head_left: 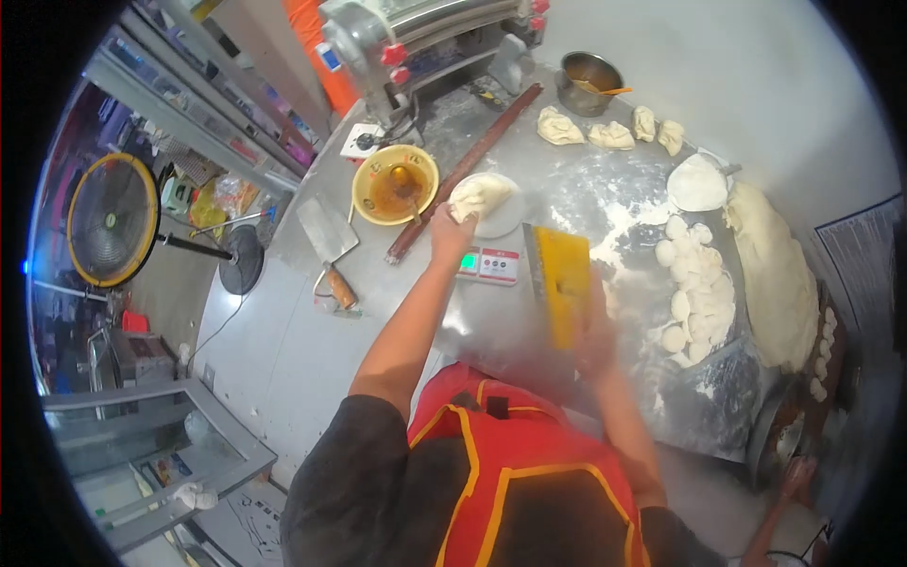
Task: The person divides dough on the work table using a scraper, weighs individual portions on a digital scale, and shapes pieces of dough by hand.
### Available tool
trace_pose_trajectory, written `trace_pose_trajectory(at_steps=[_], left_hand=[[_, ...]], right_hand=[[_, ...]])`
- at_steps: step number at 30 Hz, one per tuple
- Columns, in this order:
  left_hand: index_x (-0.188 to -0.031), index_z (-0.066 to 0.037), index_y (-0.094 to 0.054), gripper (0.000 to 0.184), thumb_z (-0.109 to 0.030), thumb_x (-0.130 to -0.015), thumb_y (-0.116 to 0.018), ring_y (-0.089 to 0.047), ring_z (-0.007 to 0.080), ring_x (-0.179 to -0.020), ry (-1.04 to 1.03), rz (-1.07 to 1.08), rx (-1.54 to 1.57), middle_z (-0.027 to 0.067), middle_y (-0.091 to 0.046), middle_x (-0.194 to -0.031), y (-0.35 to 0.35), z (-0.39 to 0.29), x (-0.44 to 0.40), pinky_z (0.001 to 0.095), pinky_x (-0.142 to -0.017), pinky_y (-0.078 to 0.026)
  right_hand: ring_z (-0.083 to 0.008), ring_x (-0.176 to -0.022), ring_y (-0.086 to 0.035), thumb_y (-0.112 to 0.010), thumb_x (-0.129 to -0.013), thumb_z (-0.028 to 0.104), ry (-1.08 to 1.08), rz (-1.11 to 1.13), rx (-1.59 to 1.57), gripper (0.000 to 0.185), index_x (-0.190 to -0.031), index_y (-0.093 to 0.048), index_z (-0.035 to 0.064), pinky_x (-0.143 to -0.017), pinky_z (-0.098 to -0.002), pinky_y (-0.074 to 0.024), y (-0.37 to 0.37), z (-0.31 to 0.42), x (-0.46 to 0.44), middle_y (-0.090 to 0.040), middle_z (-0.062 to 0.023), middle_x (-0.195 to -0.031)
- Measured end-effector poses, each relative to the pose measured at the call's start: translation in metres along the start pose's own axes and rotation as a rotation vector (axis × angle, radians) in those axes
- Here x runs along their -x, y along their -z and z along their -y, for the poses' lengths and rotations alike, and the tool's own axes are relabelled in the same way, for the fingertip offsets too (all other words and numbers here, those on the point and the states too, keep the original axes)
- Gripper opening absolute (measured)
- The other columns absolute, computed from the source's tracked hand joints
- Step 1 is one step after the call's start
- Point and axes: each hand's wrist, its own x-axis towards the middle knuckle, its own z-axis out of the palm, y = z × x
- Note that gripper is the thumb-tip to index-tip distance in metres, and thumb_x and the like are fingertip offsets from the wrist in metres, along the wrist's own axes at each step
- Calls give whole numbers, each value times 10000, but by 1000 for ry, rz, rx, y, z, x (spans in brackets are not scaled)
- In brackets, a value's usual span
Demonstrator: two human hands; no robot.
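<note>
A piece of dough [480, 195] lies on the round plate of a kitchen scale [498, 266], whose display glows green. At the near left edge of that dough is my left hand [453, 232], its fingers closed on it. To the right of the scale, my right hand [593, 335], blurred by motion, grips a yellow scraper [564, 283] held upright above the table. Farther right are many small floured dough balls [699, 288] in a cluster, with a long slab of dough [770, 274] beside them.
On the metal table [567, 194] are a yellow bowl [395, 184] of brown liquid, a long wooden rod [463, 170], a metal spatula [328, 230], a metal pot [590, 83] and several dough lumps [611, 135]. A machine [425, 47] stands behind. Another person's hand [799, 477] is at lower right.
</note>
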Motion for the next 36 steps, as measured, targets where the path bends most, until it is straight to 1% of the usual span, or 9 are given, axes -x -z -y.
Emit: trace_pose_trajectory(at_steps=[7, 11, 14, 20, 24, 27, 30, 32, 36], left_hand=[[-1056, 35, -623, 478, -256, -699, -755, -488, 383, -1111, 86, 138, 181, 258, -515, -1192, -16, -33, -34, 434, -953, -378], [-1067, -94, -611, 362, -152, -720, -698, -586, 360, -915, -779, -208, -450, 217, -600, -987, -32, -51, -28, 390, -842, -455], [-1146, -87, -558, 395, -122, -764, -655, -566, 374, -1006, -428, 435, -164, 241, -568, -1098, -39, -88, -35, 393, -869, -445], [-1233, -16, -467, 462, -90, -800, -612, -526, 379, -1111, -588, 351, 190, 249, -521, -1224, -109, -165, -50, 399, -902, -428], [-1407, -31, -256, 686, -181, -827, -591, -406, 344, -1263, -815, 596, -375, 248, -427, -1336, -205, -110, -94, 400, -1022, -334], [-1397, -49, -308, 637, -262, -852, -559, -319, 315, -1327, -1020, 436, -786, 221, -366, -1396, -212, -100, -32, 460, -1081, -214], [-1391, -52, -326, 639, -318, -856, -550, -258, 291, -1356, -933, 579, -682, 187, -330, -1432, -234, -94, -18, 506, -1091, -117], [-1371, -52, -371, 633, -328, -842, -583, -370, 306, -1294, -537, 832, 18, 179, -422, -1375, -258, -80, -63, 469, -1077, -204], [-1317, -46, -445, 612, -374, -829, -616, -524, 348, -1127, -646, 712, -208, 190, -557, -1222, -148, -151, -27, 427, -1021, -323]], right_hand=[[-425, -1190, -462, -424, -896, 88, -271, 40, -27, 577, -1431, -215, 28, -979, -401, -396, 11, -11, 8, -441, -274, -1316], [-440, -1160, -478, -439, -898, 89, -286, -8, -40, 585, -1429, -204, 20, -946, -416, -414, 26, -8, 12, -459, -293, -1284], [-439, -1140, -497, -441, -899, 81, -239, -79, -19, 588, -1428, -194, 9, -931, -418, -422, 35, -17, 18, -469, -300, -1267], [-428, -1118, -524, -431, -894, 60, -322, -213, 51, 591, -1429, -186, 3, -915, -405, -435, 54, -23, 27, -470, -307, -1262], [-417, -1115, -532, -429, -887, 43, -323, -309, 135, 583, -1426, -211, 5, -911, -394, -440, 61, -29, 33, -468, -303, -1268], [-414, -1115, -532, -433, -889, 45, -388, -360, 98, 578, -1426, -221, 11, -907, -394, -443, 61, -37, 43, -476, -294, -1266], [-413, -1119, -531, -437, -889, 42, -469, -358, 41, 580, -1427, -220, 16, -900, -392, -449, 67, -36, 49, -475, -290, -1272], [-415, -1099, -543, -444, -887, 28, -345, -396, 226, 586, -1428, -219, 21, -888, -393, -453, 70, -40, 52, -491, -292, -1253], [-420, -1084, -548, -451, -887, 23, -318, -382, 311, 587, -1427, -221, 24, -881, -408, -455, 79, -39, 65, -508, -288, -1234]])
